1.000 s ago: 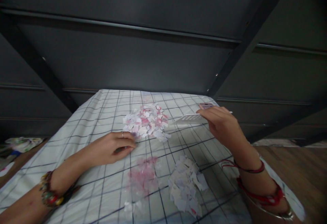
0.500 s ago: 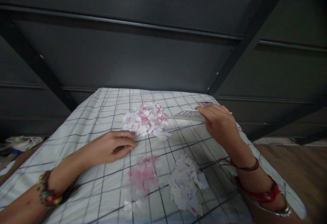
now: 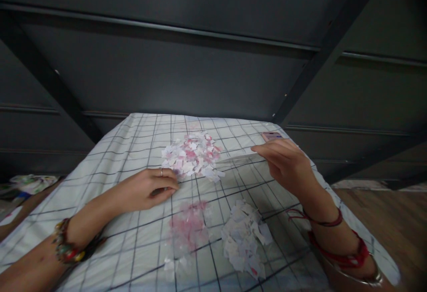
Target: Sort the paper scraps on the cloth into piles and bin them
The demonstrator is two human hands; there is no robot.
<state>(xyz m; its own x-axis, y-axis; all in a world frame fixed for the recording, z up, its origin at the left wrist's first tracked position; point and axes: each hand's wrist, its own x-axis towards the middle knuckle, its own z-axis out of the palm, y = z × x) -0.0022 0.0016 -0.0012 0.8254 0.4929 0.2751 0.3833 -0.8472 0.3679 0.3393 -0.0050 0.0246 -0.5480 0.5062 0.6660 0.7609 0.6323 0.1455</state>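
My right hand (image 3: pixel 288 161) pinches a thin, flat white card-like piece (image 3: pixel 235 155) between thumb and fingers. The piece is seen almost edge-on, and its far tip points left at a mixed heap of torn white and pink paper scraps (image 3: pixel 193 154). At the near-left edge of that heap lies my left hand (image 3: pixel 151 189), fingers curled and thumb drawn close to them. Whether anything is between its fingertips is hidden. Closer to me are a patch of pink, see-through scraps (image 3: pixel 188 227) and, on its right, a pile of white paper scraps (image 3: pixel 245 238).
A white cloth with dark grid lines (image 3: pixel 133 243) covers the table. Behind my right hand lies a pink phone-like object (image 3: pixel 271 136). Dark panels (image 3: pixel 173 74) stand directly behind the table. Wooden floor (image 3: pixel 383 214) shows at the right.
The white piece in my right hand has tilted from showing its marked face to nearly edge-on. My left hand stays in place, and the scraps look unchanged.
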